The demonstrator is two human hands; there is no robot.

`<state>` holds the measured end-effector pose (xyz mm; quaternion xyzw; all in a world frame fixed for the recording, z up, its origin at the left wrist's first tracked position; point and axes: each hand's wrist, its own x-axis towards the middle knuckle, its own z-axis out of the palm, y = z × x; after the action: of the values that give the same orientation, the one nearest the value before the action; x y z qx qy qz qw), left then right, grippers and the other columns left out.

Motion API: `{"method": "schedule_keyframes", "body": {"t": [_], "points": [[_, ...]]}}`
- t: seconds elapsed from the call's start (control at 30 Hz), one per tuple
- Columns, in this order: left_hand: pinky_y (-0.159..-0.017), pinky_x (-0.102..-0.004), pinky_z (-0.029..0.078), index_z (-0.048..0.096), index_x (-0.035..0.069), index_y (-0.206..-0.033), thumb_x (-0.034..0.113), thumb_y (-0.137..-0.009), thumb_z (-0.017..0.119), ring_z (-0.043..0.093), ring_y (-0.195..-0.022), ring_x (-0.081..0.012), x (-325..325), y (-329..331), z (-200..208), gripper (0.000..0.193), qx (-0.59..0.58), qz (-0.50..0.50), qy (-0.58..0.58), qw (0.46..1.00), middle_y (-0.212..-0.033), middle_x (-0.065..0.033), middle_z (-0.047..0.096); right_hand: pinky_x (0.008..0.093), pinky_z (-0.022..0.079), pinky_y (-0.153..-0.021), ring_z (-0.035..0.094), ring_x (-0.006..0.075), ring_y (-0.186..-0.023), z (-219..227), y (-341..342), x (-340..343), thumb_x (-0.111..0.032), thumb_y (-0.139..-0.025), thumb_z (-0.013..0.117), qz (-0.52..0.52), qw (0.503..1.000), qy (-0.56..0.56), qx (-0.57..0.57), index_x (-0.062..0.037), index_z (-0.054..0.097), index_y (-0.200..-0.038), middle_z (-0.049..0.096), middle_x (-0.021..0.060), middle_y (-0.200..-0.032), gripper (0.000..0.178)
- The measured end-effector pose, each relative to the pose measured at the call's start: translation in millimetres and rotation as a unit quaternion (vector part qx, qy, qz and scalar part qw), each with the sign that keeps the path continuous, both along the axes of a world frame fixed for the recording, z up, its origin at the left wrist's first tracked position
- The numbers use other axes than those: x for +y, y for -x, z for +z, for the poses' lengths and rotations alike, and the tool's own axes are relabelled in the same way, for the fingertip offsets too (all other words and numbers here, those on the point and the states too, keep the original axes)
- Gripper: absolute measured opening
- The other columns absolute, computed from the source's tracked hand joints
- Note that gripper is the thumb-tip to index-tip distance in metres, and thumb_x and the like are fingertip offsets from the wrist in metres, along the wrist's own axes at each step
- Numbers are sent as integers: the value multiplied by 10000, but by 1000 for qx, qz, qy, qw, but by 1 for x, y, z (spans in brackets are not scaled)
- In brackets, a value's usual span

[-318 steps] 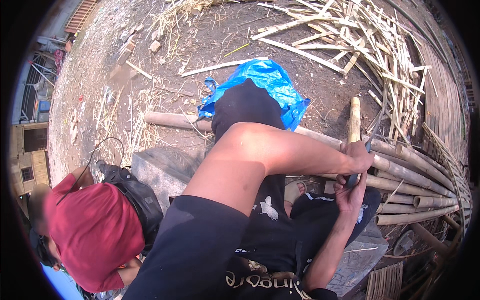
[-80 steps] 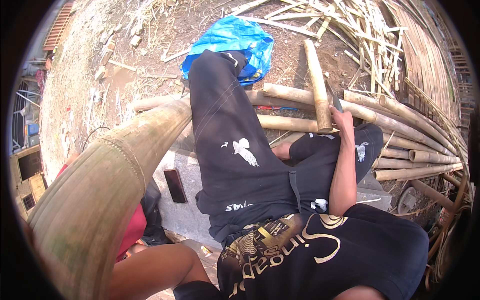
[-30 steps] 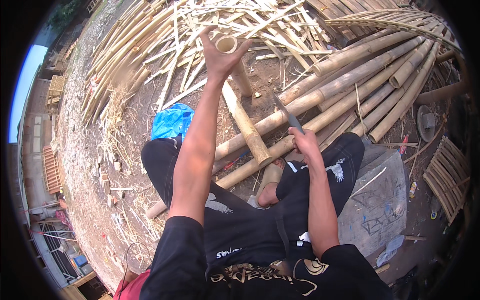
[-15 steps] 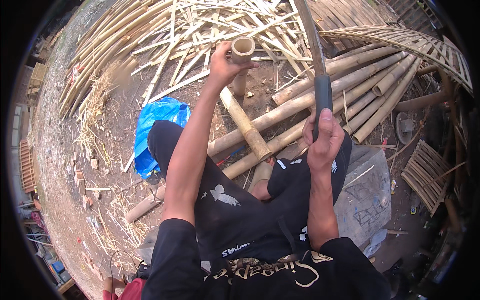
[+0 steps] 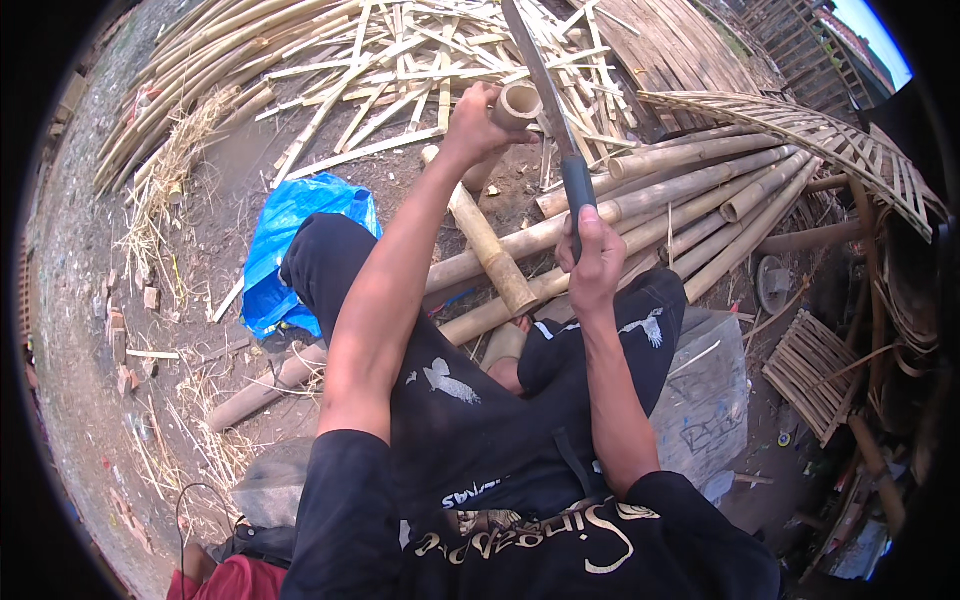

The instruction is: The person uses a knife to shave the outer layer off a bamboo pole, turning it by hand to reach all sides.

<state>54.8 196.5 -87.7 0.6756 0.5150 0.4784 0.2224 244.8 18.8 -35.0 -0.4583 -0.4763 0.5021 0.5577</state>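
The left hand (image 5: 470, 120) is clenched around the top of an upright bamboo pole (image 5: 487, 240) at 12 o'clock, its hollow cut end showing just beside the fingers. The right hand (image 5: 592, 265) grasps the dark handle of a long machete (image 5: 545, 85), blade raised toward 12 o'clock, just beside the pole's top. Whole bamboo poles (image 5: 700, 190) lie at 2 o'clock, split strips (image 5: 400, 60) at 11, a blue tarp (image 5: 290, 240) at 9

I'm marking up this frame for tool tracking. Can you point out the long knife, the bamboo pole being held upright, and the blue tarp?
long knife (image 5: 578, 190), head view, on its dark handle above the right hand.
bamboo pole (image 5: 490, 250), head view, mid-length of the stem.
blue tarp (image 5: 295, 225), head view, on its crumpled middle.
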Motion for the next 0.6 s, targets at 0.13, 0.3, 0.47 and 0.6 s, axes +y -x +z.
{"method": "schedule_keyframes", "body": {"t": [0.13, 0.3, 0.47, 0.6], "points": [[-914, -446, 505, 713, 25, -1055, 448, -497, 967, 606, -1044, -329, -10, 1, 5, 745, 12, 17, 24, 999, -1050, -159, 601, 231, 283, -447, 408, 48, -480, -23, -2, 10, -420, -1022, 535, 25, 1000, 17, -4, -22, 579, -794, 461, -22, -562, 460], [-847, -418, 522, 715, 30, -1052, 431, -536, 963, 637, -983, -292, -14, 2, 11, 699, 35, 32, 26, 999, -1027, -135, 622, 242, 280, -441, 404, 58, -469, -9, -1, 12, -410, -1018, 556, 82, 995, 64, 9, -28, 578, -781, 458, -25, -549, 450], [-832, -367, 557, 717, 58, -1113, 349, -601, 932, 712, -882, -229, -14, 3, 4, 627, -16, 10, 49, 999, -971, -124, 740, 244, 322, -443, 403, 72, -458, 29, 9, 20, -495, -988, 586, 51, 983, 174, -7, -48, 544, -759, 432, -19, -547, 504], [-844, -345, 565, 706, 51, -1167, 343, -591, 930, 723, -892, -207, -13, 1, -1, 684, 14, 9, 53, 998, -1009, -129, 753, 238, 307, -428, 382, 83, -421, 63, 14, 9, -568, -987, 548, 18, 983, 182, -1, -53, 531, -805, 381, -31, -515, 546]]}}
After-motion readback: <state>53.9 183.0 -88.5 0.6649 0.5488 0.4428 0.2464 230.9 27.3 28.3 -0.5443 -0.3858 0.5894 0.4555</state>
